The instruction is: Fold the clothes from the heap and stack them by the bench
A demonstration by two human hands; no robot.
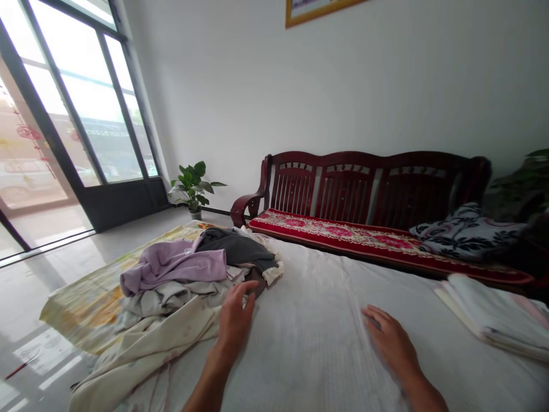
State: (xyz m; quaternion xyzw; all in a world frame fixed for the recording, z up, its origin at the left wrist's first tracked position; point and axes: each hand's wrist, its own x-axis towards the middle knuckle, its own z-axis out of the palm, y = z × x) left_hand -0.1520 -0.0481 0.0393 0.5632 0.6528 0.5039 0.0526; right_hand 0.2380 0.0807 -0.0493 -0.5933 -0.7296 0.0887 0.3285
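The heap of clothes (pixel 167 297) lies just beside the left grip (pixel 235 313), on its outer side and beyond it, with a lilac garment (pixel 182 264) on top, a dark grey garment (pixel 235 246) ahead of the fingertips and a cream spotted cloth (pixel 158 349) running back along the forearm's outer side. The left grip is empty, thumb and fingers apart; whether its tips touch the near edge of the heap or only hover there, I cannot tell. The right grip (pixel 388 340) is empty too, its fingers loosely bent and parted from the thumb, over the white sheet (pixel 309 320) that spans the space between both. I judge this a moment between holds; taking up a piece would call for the left grip to close on the heap's edge. Outward from the right grip, apart from it, sits a neatly folded stack (pixel 497 315). The draped counter also carries a yellow patterned cloth (pixel 77 312), beyond the heap from the left grip. Ahead of both stands a dark red wooden bench (pixel 347 183) with a floral cover (pixel 317 226), then a pale wall (pixel 240 86); far ahead and left are a potted plant (pixel 195 183) and bright glazed doors (pixel 86 103)
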